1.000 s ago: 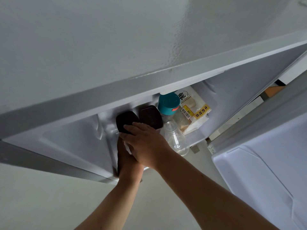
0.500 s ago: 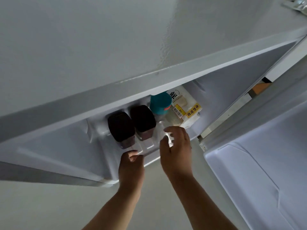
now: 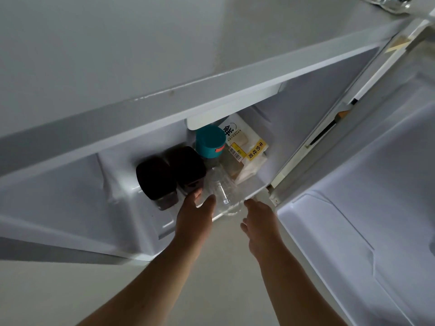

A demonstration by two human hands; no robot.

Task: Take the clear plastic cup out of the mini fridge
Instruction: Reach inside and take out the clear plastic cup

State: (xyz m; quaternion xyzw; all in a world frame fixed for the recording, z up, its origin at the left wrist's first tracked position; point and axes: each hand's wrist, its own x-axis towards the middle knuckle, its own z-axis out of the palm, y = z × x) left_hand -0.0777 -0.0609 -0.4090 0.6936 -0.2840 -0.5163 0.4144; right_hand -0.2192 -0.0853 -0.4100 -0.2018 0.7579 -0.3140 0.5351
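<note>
- Head view: caught clear plastic cup [image 3: 223, 194] tilted, with mini fridge [image 3: 294, 137] front lip just beneath it.
- Reached left hand [image 3: 195, 208] to cup's left side, fingers straight.
- Held right hand [image 3: 256, 220] just right of cup, relaxed, clasping nothing; could not tell contact.
- Spotted dark jars [image 3: 155, 177] left of cup, teal lid [image 3: 209, 142] behind.

The clear plastic cup [image 3: 222, 192] sits inside the mini fridge [image 3: 306, 118], on its floor at the front. The cup's wider end is at the front lip. The fridge is white inside, with its door open.
</note>
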